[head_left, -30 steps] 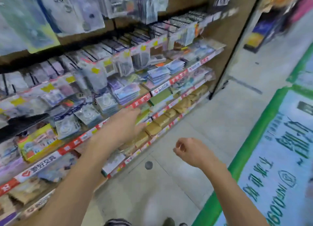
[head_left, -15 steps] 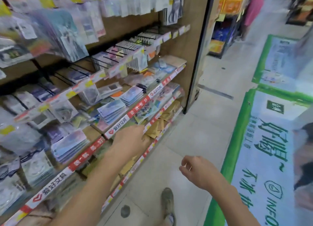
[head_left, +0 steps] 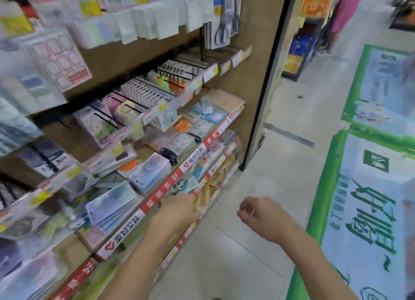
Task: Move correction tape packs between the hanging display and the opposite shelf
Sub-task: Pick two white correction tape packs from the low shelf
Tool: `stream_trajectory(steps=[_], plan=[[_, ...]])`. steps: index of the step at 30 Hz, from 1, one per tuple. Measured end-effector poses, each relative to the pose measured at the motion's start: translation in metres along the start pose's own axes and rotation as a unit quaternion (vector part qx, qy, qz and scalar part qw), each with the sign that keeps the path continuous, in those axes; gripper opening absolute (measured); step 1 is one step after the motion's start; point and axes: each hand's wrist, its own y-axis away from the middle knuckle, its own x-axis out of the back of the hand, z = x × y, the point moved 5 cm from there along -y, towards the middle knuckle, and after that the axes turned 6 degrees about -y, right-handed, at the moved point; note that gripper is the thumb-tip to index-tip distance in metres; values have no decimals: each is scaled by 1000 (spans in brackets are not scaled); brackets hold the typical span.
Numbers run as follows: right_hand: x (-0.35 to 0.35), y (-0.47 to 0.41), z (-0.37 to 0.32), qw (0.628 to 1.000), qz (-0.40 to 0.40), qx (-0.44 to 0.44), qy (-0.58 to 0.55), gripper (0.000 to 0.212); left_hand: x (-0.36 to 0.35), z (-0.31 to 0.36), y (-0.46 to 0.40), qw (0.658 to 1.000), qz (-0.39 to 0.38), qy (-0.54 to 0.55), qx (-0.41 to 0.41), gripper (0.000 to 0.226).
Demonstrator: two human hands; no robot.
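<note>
Standing in a shop aisle, looking down at a shelf [head_left: 143, 207] with a red and white price strip along its front edge. Left hand [head_left: 177, 210] out in front of that strip, near its middle, reaching toward the brown packs [head_left: 203, 196] on the lower shelf just under the strip. Back of the hand up, fingers hidden behind it, so cannot tell if loose or holding something. Right hand [head_left: 258, 214] out in the air to the right of the strip, well apart from it, over the pale floor [head_left: 247, 266]. Fingers curled into a loose fist, nothing seen inside. Just behind the strip, flat stacks of blue and white card packs [head_left: 110, 207] lying on the shelf, one stack close to the left wrist, another stack [head_left: 150, 174] further along. Could be the correction tape packs, but too blurry to be sure. Above the strip, rows of black hooks [head_left: 143, 93] with small packs hanging in lines, and white price tags at the hook ends. Higher still, more hanging packs, one with scissors [head_left: 224, 25]. Far end of the strip meets a dark post [head_left: 267, 86] at the end of the rack. Right of the strip, across the floor, a big floor sticker [head_left: 363, 210] with a green border and green writing. Far up beyond the post, a person in pink [head_left: 343, 10] by another rack.
</note>
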Motion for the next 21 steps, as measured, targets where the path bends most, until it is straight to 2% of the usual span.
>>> stream_trajectory(steps=[3,6,11,15,21], plan=[[29,-40,10,999,5,18,-37,15,19,15,-35,999,-8,37,-6,18],[55,-84,20,998,8,42,-41,11,35,22,-72,998,-6,55,10,36],[98,-166,35,995,1,101,-16,19,51,31,-130,993,-62,89,53,43],[134,-235,35,987,-47,155,22,23,76,30,-158,984,-78,104,118,53],[153,-331,14,964,-131,215,84,26,96,16,-179,963,-57,157,209,43]])
